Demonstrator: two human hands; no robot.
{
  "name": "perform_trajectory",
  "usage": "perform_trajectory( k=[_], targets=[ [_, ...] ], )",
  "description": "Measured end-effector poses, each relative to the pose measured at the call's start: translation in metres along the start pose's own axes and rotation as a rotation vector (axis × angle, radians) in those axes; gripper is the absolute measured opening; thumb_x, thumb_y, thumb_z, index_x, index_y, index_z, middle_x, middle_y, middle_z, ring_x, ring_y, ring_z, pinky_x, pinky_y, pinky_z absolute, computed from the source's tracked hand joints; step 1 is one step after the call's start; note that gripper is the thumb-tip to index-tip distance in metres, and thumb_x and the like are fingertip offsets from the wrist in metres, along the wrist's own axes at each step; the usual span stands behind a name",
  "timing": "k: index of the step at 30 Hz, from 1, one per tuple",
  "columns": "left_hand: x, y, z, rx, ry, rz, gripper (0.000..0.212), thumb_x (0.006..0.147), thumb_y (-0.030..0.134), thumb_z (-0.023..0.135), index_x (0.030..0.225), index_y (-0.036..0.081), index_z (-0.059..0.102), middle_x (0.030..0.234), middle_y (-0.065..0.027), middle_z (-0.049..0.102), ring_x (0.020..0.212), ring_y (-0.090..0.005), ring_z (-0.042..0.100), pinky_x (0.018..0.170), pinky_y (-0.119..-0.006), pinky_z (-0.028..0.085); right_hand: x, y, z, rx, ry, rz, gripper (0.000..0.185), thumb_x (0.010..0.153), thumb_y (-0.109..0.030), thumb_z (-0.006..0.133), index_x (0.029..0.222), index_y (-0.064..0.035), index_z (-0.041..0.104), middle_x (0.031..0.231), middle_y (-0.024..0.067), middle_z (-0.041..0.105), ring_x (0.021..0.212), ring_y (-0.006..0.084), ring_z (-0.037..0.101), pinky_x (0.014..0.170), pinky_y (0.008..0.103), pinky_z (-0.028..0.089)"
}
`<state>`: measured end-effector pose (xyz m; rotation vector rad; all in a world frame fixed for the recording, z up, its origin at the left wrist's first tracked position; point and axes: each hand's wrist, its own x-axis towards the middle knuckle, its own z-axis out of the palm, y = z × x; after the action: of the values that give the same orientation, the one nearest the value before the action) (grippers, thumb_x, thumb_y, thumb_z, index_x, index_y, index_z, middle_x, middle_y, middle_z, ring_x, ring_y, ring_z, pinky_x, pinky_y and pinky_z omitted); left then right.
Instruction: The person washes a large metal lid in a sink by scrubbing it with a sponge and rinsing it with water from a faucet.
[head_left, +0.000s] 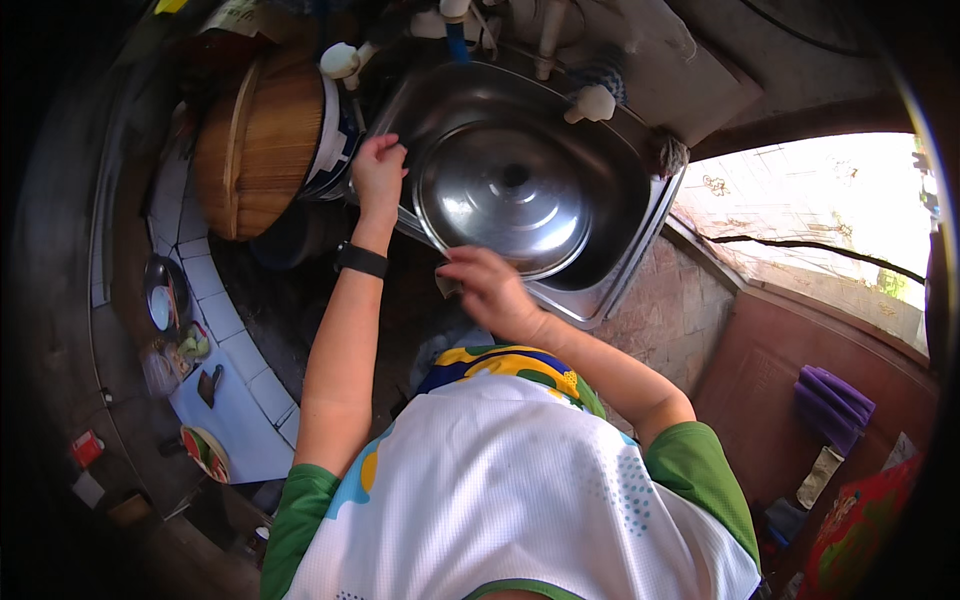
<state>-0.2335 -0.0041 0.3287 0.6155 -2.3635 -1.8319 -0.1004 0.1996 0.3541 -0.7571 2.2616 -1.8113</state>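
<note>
A steel sink (626, 202) lies before me, with a large, shiny round metal lid (495, 217), dark at its centre, inside it. My left hand (380, 176) is over the sink's left rim, its fingers curled and its palm hidden. A black band (361, 260) circles that wrist. Blurred by motion, my right hand (495, 294) is at the lid's near edge, over the sink's front rim. Whether its fingers touch the lid or hold anything is unclear. Left of my left hand is a round wooden lid (274, 146) on a blue-and-white vessel (330, 161).
White taps (595, 103) and pipes (551, 37) stand behind the sink. On the left, a tiled counter (240, 360) bears a pale board (232, 420) with a knife (211, 384), and a bowl (161, 300). At right are a bright window (810, 217) and a purple cloth (832, 409).
</note>
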Motion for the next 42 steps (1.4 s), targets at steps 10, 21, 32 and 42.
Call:
perform_trajectory(
  k=[10,21,32,42],
  targets=[
    [0.009,-0.122,0.029,0.489,0.013,-0.242,0.051,0.088,0.015,0.06,0.13,-0.008,0.043,0.118,-0.022,0.059,0.11,-0.0287,0.056,0.091,-0.036,0.044,-0.057,0.134,-0.132,-0.442,0.423,0.517,0.02,0.077,0.003,0.057,0.092,-0.0043,0.069,0.091,0.0166,0.064,0.082,0.0319,0.065,0.073,0.0362,0.052],
    [0.03,-0.083,-0.027,-0.372,0.06,-0.459,0.026,0.096,0.015,0.051,0.115,-0.002,0.055,0.109,-0.0093,0.06,0.099,-0.0212,0.057,0.088,-0.033,0.046,-0.054,0.193,-0.152,-0.441,0.528,0.599,0.026,0.08,0.001,0.055,0.104,-0.001,0.065,0.099,0.0197,0.064,0.092,0.0332,0.064,0.08,0.0362,0.052],
    [0.033,-0.074,-0.068,-0.506,-0.03,-0.408,0.029,0.098,0.019,0.047,0.115,-0.003,0.054,0.111,-0.0107,0.061,0.099,-0.0219,0.058,0.086,-0.034,0.047,0.009,0.231,-0.082,-0.747,-0.162,0.571,0.044,0.078,-0.004,0.054,0.122,-0.009,0.057,0.126,0.0248,0.045,0.112,0.0394,0.052,0.094,0.0442,0.047],
    [-0.018,-0.07,-0.001,-0.366,0.048,-0.314,0.027,0.096,0.02,0.049,0.114,0.0,0.054,0.104,-0.0037,0.059,0.095,-0.0127,0.053,0.085,-0.027,0.042,0.026,0.173,-0.112,-0.321,0.495,0.373,0.031,0.074,-0.002,0.059,0.105,-0.0041,0.06,0.104,0.0183,0.06,0.095,0.0332,0.061,0.083,0.0381,0.05]
  ],
)
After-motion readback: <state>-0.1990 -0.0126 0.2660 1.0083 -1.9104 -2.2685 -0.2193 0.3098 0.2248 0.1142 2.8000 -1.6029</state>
